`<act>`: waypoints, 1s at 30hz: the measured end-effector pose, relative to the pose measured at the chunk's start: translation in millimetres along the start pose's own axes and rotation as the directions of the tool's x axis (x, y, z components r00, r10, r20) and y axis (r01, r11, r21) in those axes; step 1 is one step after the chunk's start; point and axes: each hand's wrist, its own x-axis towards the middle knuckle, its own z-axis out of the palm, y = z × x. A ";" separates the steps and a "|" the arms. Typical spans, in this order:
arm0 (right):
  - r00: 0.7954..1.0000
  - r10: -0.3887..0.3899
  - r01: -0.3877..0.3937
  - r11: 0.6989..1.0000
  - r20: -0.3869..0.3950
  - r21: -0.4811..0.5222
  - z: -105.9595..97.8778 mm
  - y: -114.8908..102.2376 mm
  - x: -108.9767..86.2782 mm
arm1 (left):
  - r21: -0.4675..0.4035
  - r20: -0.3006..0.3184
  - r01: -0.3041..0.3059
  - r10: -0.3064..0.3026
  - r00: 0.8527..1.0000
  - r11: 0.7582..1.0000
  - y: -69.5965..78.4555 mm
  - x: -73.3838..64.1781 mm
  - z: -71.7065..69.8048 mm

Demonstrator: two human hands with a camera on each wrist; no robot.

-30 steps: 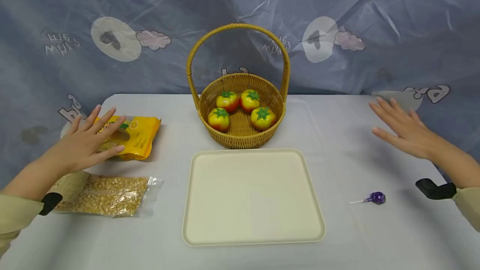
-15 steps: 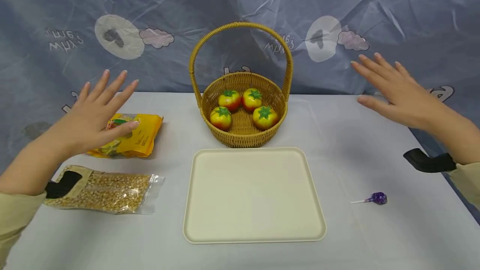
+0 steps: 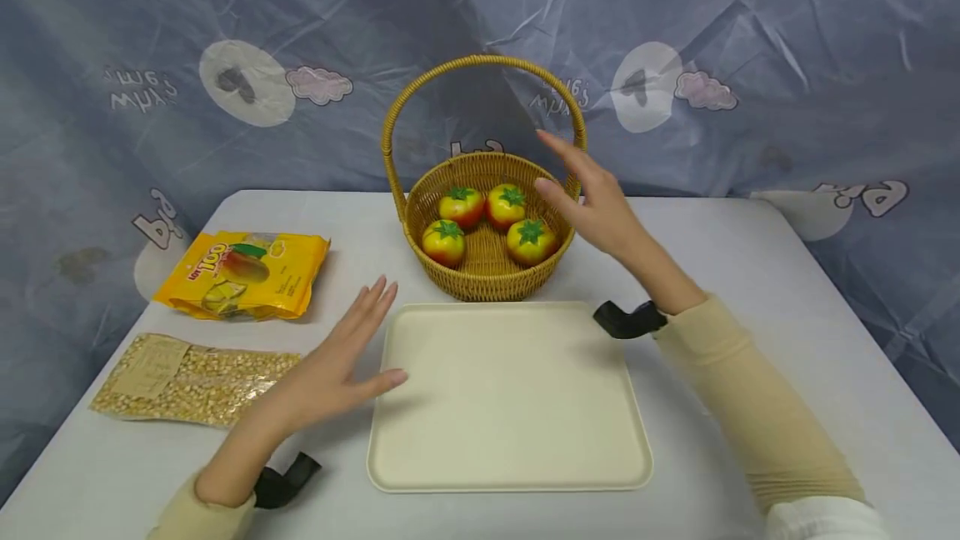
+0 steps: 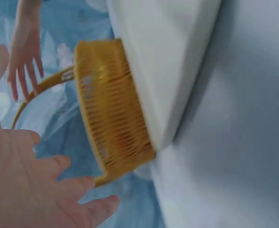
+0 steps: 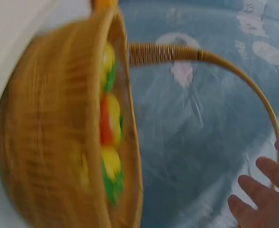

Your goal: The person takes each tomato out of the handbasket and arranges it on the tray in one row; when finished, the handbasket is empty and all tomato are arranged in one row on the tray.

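Note:
In the head view my right hand (image 3: 600, 207), fingers extended, is in the air at the right side of a wicker basket (image 3: 487, 286), overlapping its handle (image 3: 483, 61). Inside the basket lie several yellow-red toy fruits (image 3: 531, 242) with green leafy tops. My left hand (image 3: 322, 390) hovers with spread fingers beside the left edge of a cream tray (image 3: 510, 407), its thumb over the rim. Neither hand holds anything. The left wrist view shows the left palm (image 4: 30, 190) with loosely bent fingers; fingertips (image 5: 258, 190) of the right hand appear in the right wrist view.
A yellow snack packet (image 3: 247, 277) lies at the back left of the white table (image 3: 750, 273). Nearer, a clear bag of corn kernels (image 3: 202, 377) is partly covered by the left hand. A blue printed sheet (image 3: 337, 7) hangs behind.
Both hands have moved inward from the table's sides, the left toward the tray and the right to the basket. The right forearm now covers the lollipop seen earlier.

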 end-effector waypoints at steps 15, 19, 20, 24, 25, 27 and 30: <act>0.932 0.349 -0.340 0.738 0.101 0.583 102.3 16.3 20.6 | -0.131 0.238 0.020 0.012 0.971 0.991 -25.7 -22.7 44.7; 0.902 0.384 -0.423 0.701 0.197 0.574 106.4 21.3 23.0 | -0.101 0.248 -0.001 0.026 0.968 0.995 -30.3 -26.9 45.2; 0.895 0.385 -0.443 0.703 0.225 0.557 107.2 21.6 23.5 | -0.095 0.248 -0.008 0.031 0.968 0.995 -31.2 -27.6 45.7; 0.853 0.380 -0.510 0.749 0.357 0.423 109.4 23.4 24.9 | -0.079 0.247 -0.034 0.053 0.967 0.996 -33.3 -29.1 47.2; 0.839 0.381 -0.523 0.761 0.389 0.384 109.7 23.2 25.3 | -0.074 0.248 -0.038 0.056 0.967 0.997 -33.7 -29.1 47.6; 0.815 0.374 -0.530 0.790 0.442 0.309 110.4 23.5 26.2 | -0.070 0.244 -0.049 0.065 0.968 0.996 -34.2 -28.7 48.4; 0.789 0.361 -0.519 0.824 0.497 0.226 111.8 23.4 28.2 | -0.066 0.235 -0.053 0.067 0.970 0.996 -34.9 -27.9 49.6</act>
